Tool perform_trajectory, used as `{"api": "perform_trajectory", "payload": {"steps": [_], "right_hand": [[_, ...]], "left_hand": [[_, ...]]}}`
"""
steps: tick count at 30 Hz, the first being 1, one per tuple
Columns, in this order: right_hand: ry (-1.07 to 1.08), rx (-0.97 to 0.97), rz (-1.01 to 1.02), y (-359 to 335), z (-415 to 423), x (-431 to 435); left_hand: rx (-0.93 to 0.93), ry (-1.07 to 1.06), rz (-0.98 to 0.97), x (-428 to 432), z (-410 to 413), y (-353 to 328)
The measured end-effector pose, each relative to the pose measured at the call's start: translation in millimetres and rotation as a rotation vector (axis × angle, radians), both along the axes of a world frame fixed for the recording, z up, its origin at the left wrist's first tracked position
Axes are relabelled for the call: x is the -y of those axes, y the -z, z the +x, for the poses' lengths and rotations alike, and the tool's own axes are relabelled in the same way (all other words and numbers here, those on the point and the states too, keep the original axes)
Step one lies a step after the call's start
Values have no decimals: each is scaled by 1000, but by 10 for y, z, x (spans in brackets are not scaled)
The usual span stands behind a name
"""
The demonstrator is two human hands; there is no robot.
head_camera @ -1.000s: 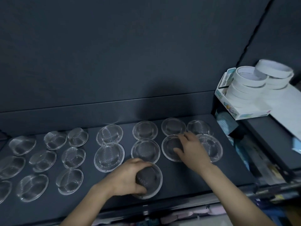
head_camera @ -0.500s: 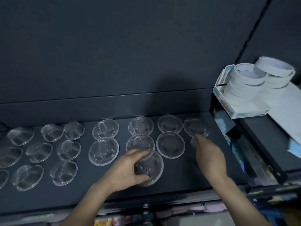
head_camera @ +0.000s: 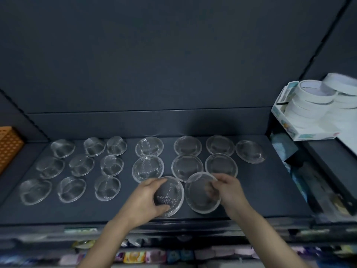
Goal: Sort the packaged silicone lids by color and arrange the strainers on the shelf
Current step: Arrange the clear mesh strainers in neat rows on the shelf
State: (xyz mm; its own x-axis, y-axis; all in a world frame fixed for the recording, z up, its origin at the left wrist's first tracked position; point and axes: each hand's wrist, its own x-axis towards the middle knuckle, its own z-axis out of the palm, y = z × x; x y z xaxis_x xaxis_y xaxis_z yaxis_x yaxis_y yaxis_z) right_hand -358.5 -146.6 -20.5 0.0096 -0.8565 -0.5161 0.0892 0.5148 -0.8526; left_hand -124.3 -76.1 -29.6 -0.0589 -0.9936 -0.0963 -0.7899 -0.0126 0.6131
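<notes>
Head view: a dark shelf (head_camera: 270,190) spreads wide before me, with mesh strainers (head_camera: 148,168) laid on it in rows. I count eighteen. Nine smaller ones form a three-by-three block on the left. Nine larger ones are on the right: four in the back row, three in the middle row, and two at the front in my hands. An orange basket (head_camera: 9,147) sits at the far left, and a box of white tape rolls (head_camera: 309,113) at the far right; the rolls are too blurred to count.

My left hand (head_camera: 146,200) curls over the mesh dome of the near strainer (head_camera: 173,192), gripping it. My right hand (head_camera: 229,192) pinches the far rim of the tilted strainer (head_camera: 197,200), just beside it.

I judge I am filling the front row of the larger group. Next, both need setting flat, evenly spaced, in line under the columns behind. I cannot make out any lids.
</notes>
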Motion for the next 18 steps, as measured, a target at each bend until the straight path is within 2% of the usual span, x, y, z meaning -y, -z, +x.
{"api": "perform_trajectory", "payload": {"steps": [4,8,11,18], "right_hand": [[-49,-72,-27,88,233,-40],[-261,-680,-446,151,226,-79],[-415,-894,-677,200,216,-138],[-616,-1070,-687,311,348,-255]], "left_hand": [[44,-42,-14,-90,201,29],[75,-92,-43,-123,327,74],[115,-112,-54,-120,381,106],[221,-83,-19,-78,442,156]]}}
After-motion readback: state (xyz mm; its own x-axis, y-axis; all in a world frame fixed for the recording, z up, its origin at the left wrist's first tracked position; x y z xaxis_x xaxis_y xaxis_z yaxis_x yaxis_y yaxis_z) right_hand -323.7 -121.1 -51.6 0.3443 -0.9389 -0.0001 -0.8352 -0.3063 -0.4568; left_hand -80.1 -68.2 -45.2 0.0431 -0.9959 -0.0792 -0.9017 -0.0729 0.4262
